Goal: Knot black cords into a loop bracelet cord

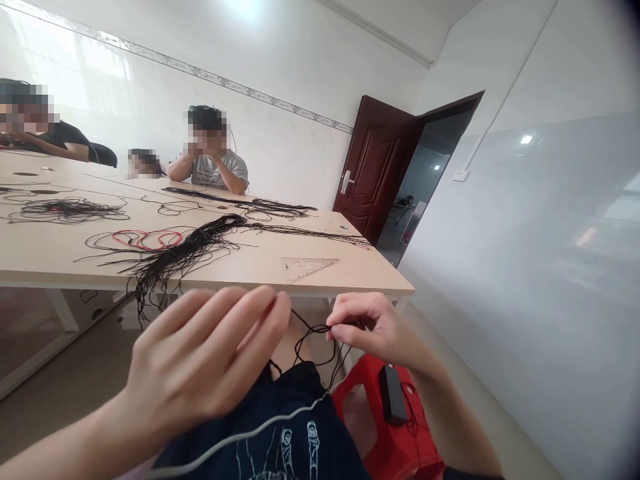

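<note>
Black cord (316, 329) runs between my two hands above my lap, with loops and loose ends hanging under it. My right hand (367, 327) pinches the looped cord between thumb and forefinger. At the left, my left hand (210, 347) is closed, its fingertips together on one strand that slants down to the right hand's loops. The back of the left hand hides most of its grip. Beyond my hands, on the table (350, 273), lie a thick bundle of black cords (187, 250) and a clear set square (306, 267).
A red cord (145, 239) and a loose tangle of black cord (70, 210) lie on the table's left part. Beside my right arm stands a red stool (370, 427) with a black box (393, 395) on it. Across the table sits a person (210, 163); others are farther left.
</note>
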`<state>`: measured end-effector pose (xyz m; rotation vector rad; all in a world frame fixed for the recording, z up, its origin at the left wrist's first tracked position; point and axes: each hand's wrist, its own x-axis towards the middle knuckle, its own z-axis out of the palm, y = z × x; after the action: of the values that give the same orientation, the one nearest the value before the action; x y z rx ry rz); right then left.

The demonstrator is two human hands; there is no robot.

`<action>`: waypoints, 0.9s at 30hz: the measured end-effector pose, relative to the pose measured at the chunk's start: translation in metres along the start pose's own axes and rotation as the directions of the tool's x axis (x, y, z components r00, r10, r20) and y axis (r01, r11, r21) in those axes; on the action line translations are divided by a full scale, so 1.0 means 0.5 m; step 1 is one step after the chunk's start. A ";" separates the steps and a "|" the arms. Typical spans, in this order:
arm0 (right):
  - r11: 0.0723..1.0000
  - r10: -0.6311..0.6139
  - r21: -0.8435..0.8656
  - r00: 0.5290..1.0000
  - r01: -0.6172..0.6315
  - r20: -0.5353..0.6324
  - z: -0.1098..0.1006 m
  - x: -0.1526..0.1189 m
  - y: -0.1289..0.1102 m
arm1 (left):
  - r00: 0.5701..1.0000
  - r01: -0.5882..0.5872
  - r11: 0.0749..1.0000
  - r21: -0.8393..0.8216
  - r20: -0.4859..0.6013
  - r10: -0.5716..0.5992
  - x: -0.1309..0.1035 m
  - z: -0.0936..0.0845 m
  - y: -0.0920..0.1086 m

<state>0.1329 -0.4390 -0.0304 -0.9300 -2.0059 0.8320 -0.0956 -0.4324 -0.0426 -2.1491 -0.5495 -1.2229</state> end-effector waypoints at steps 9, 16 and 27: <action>1.000 -0.010 0.019 1.000 0.010 0.007 -0.001 -0.007 -0.006 | 0.963 -0.263 0.875 0.407 0.047 0.267 0.042 0.017 -0.046; 0.998 0.008 -0.061 0.999 -0.011 -0.047 -0.015 -0.016 -0.017 | 0.967 -0.247 0.886 0.393 0.155 0.201 0.012 0.010 -0.093; 0.994 0.027 -0.100 0.994 -0.038 -0.108 -0.031 -0.016 -0.001 | 0.943 -0.189 0.981 -0.053 0.270 0.196 -0.117 0.017 -0.268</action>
<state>0.1490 -0.4423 -0.0252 -1.0454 -1.9600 0.6878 -0.2007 -0.3318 -0.0574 -2.3493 -0.4248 -0.8373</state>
